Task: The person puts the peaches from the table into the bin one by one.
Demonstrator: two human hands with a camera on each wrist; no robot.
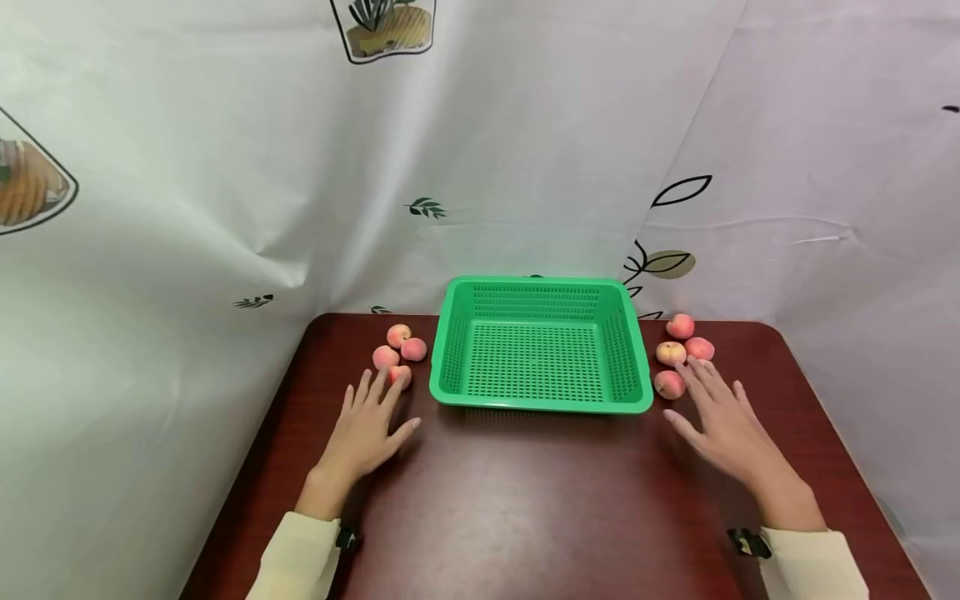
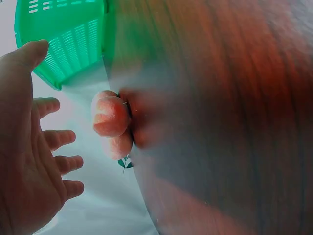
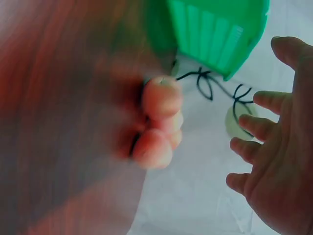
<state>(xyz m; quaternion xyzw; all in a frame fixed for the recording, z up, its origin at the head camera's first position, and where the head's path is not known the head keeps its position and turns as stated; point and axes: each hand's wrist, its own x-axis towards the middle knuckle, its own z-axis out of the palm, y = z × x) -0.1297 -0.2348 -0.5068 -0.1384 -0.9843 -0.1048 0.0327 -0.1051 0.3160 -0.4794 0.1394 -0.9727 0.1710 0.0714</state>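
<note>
Left sleeve [image 1: 296, 557] pale cream, long, plain; right sleeve [image 1: 813, 567] same pale cream. Left wristband [image 1: 347, 539] black, narrow; right wristband [image 1: 750, 543] black, lighter-marked.

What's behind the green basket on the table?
A pale printed cloth hangs behind the basket, with a bit of dark print showing just above the back rim. The basket hides the lower cloth and part of the table; anything low behind it can't be seen.
</note>
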